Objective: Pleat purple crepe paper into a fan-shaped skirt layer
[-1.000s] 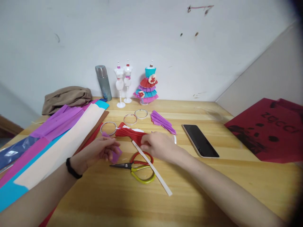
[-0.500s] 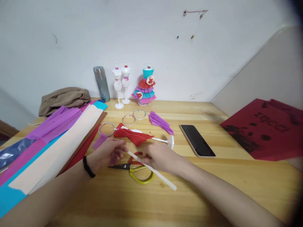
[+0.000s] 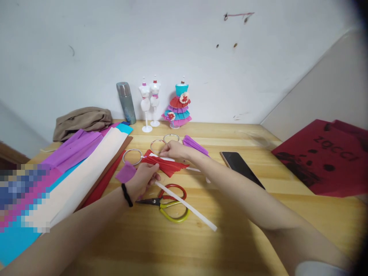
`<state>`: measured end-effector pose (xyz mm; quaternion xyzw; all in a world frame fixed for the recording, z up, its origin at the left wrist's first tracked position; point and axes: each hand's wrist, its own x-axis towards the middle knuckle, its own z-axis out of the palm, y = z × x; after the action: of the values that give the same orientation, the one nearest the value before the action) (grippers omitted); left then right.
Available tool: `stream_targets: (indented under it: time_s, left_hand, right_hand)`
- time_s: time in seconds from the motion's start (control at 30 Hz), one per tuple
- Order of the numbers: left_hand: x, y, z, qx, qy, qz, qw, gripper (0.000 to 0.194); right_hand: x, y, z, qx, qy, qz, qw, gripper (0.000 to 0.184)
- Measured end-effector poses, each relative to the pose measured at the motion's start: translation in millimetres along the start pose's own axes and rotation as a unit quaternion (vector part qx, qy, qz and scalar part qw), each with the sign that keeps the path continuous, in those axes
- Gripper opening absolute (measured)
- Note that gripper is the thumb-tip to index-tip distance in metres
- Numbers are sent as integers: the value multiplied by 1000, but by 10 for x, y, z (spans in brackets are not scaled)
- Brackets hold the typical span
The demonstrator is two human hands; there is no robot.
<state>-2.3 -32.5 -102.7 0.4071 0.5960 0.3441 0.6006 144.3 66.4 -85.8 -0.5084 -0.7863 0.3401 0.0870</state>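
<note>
My left hand (image 3: pixel 146 175) is closed, with one end of a narrow white strip (image 3: pixel 188 205) at its fingers. Its thumb lies against pleated red crepe paper (image 3: pixel 165 165). This paper is around a small white dress form (image 3: pixel 168 159) that lies on its side. Over the far side of the dress form, my right hand (image 3: pixel 174 149) has its fingers curled together on it; the fingertips are partly hidden. Scissors (image 3: pixel 156 201) with one red and one yellow handle lie under the strip. A purple paper piece (image 3: pixel 126 172) is beside my left wrist.
Two white dress forms (image 3: pixel 146 103) and one in ruffled paper (image 3: pixel 179 105) stand by the wall near a flask (image 3: pixel 125 102). Crepe paper sheets (image 3: pixel 86 180) cover the left. Wire rings (image 3: pixel 132 156), folded purple paper (image 3: pixel 195 144), a phone (image 3: pixel 241 168) and a red bag (image 3: pixel 322 157) lie around.
My right hand has let go of the white strip and moved up and left to the lying dress form. My left hand has shifted right, closer to the red paper.
</note>
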Motion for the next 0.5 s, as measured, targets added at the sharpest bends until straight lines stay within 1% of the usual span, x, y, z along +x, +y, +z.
stream_targets:
  time_s: [0.17,0.33,0.5]
  left_hand:
    - [20,15,53,-33,20,2,999,35]
    - [36,26,91,-48,41,0,998,30]
    - [81,3,131,-50,75,-11,996,29]
  right_hand:
    - [8,-32,55,23,-24,-6,999,17]
    - [28,-47,112,27,-26,3,999,15]
    - [25,-51,92,35,-31,-1,999,12]
